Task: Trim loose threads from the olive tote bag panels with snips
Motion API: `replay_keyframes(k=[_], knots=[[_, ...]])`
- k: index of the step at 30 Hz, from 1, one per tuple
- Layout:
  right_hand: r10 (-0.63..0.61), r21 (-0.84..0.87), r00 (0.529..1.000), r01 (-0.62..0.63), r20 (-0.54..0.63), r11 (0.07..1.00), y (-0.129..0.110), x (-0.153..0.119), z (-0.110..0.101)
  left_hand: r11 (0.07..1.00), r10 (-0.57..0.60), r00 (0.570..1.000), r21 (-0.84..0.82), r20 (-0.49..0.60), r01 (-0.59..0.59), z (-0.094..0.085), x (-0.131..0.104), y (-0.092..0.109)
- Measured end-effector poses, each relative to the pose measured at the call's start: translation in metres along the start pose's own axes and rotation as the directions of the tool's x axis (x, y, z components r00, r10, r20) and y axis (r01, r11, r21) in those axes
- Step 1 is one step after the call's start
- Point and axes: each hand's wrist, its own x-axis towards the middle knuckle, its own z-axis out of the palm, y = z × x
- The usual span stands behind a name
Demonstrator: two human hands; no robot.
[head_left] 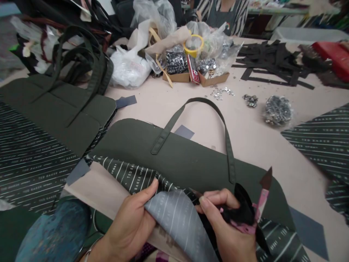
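Observation:
A dark green bag panel [191,156] with a strap handle [215,103] lies in front of me. Its striped, lettered lining [131,174] is folded back, baring a grey underside [182,218]. My left hand [133,218] is closed on that lining, thumb on top near the fold. At the lining's edge, the thumb and fingers of my right hand [226,222] are pinched together; what sits between their tips is too small to make out. Also held in the right hand is a pink-and-black tool [261,203] with a brown pointed tip, its lower part partly hidden.
More green panels with handles [73,98] are stacked at left. Behind stand boxes of small metal parts [177,63], plastic bags [129,67] and a phone [193,69]. Loose studs [222,92], a bag of studs [278,111] and black strips [272,60] lie right. A person [223,14] is opposite.

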Motion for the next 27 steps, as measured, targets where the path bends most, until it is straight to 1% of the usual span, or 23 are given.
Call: replay_keyframes(k=[6, 11, 13, 18, 23, 27], knots=[[0.003, -0.026, 1.0, -0.003, 0.007, 1.0, -0.003, -0.003, 0.002, 0.998, -0.018, 0.999, -0.06, -0.036, 0.016, -0.007, 0.0, -0.003], [-0.015, -0.048, 1.0, 0.014, -0.015, 0.999, -0.003, -0.004, 0.004, 0.997, -0.008, 1.0, -0.083, -0.025, 0.006, -0.008, 0.001, -0.005], [-0.014, -0.048, 1.0, 0.013, -0.02, 0.999, -0.004, -0.004, 0.006, 0.996, -0.006, 1.0, -0.084, -0.018, 0.004, -0.008, 0.001, -0.005], [-0.031, -0.085, 0.999, 0.028, -0.025, 0.996, -0.006, -0.003, 0.007, 0.997, -0.015, 0.999, -0.073, -0.04, 0.013, -0.009, -0.002, -0.005], [-0.06, -0.134, 0.998, 0.057, -0.02, 0.989, -0.008, -0.005, 0.009, 0.997, 0.019, 0.999, -0.073, -0.038, -0.021, -0.014, -0.001, -0.009], [-0.083, -0.115, 0.996, 0.078, -0.034, 0.99, -0.009, -0.005, 0.014, 0.997, 0.051, 0.998, -0.065, -0.033, -0.053, -0.017, 0.0, -0.012]])
